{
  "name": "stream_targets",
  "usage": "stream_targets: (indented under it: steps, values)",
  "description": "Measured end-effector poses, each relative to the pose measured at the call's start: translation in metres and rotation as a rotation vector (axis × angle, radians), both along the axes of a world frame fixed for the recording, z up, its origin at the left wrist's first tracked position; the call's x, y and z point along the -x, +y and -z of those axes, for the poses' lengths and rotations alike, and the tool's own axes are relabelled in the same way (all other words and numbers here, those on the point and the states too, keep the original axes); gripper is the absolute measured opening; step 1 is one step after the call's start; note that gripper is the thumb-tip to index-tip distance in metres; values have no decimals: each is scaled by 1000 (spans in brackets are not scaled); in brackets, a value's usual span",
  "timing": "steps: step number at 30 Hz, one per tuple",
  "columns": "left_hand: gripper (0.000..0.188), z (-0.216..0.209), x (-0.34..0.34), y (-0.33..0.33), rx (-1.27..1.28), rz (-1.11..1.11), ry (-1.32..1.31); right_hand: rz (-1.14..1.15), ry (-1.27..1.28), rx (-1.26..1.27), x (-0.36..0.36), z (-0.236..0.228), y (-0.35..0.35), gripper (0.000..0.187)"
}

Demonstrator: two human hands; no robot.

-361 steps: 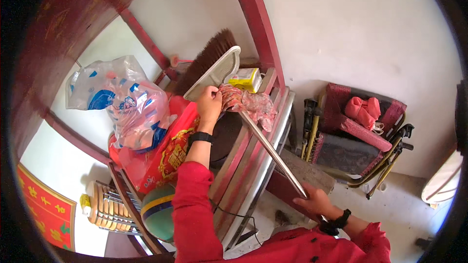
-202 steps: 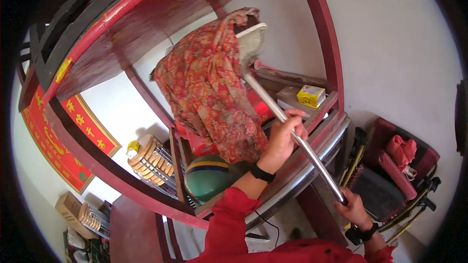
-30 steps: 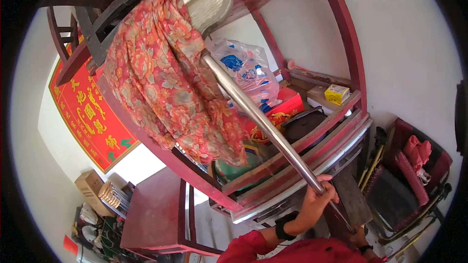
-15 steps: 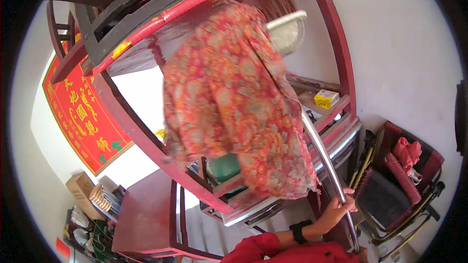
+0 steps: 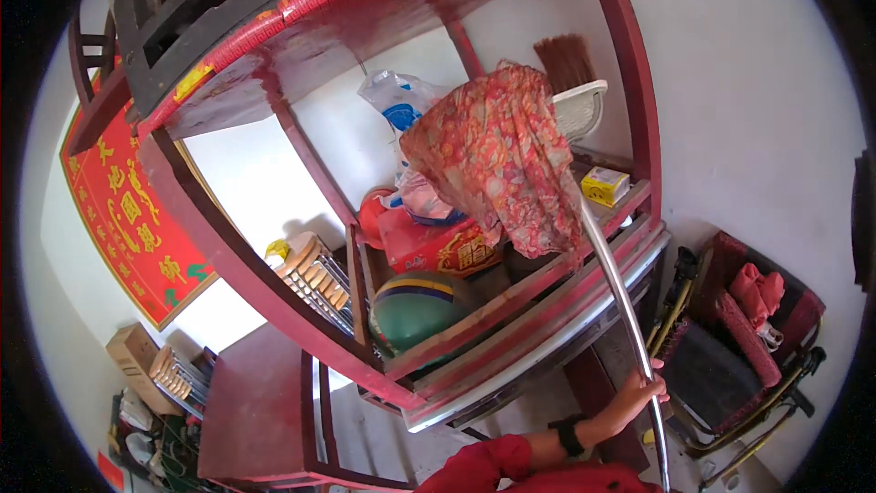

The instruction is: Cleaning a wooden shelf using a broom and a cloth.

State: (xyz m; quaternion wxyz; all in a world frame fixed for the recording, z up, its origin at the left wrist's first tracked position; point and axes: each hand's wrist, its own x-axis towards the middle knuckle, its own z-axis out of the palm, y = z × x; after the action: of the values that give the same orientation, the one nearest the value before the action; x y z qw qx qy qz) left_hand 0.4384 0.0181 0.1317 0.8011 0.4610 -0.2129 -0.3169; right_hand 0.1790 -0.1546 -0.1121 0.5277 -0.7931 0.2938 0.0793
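My left hand point(image 5: 630, 397), with a black band on its wrist, is closed around a shiny metal pole point(image 5: 613, 288) at the lower right. A red and orange floral cloth point(image 5: 497, 155) hangs bunched over the pole's upper end. It is raised in front of a red wooden rack point(image 5: 265, 260). The cloth partly covers a red box point(image 5: 415, 242) and plastic bags point(image 5: 397, 91) in the rack. How the cloth is fixed to the pole is hidden. My right hand is outside the picture.
Beside the cloth are a brown bristle brush point(image 5: 564, 59) and a pale plastic scoop point(image 5: 582, 110). A yellow box point(image 5: 605, 185) and a green striped ball point(image 5: 415, 310) sit in the rack. A dark padded chair point(image 5: 721, 361) stands right, a red table point(image 5: 251, 402) lower left.
The cloth has moved away from me, looking smaller and uncovering the bags, red box and ball. My left hand keeps its hold on the pole. Fingers at the pole's lower end have left view.
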Motion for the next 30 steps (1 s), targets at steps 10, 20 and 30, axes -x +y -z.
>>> stream_targets:
  steps: [10,20,30]
  values:
    - [36,-76,-90,-9,-15,-50,-74,34,-143,63,-41,32,19,29]
    - [34,-160,-220,7,29,-94,-81,236,-344,303,-177,-70,76,15]
    - [30,-183,-373,55,-27,-253,-90,22,-371,274,-291,-164,129,33]
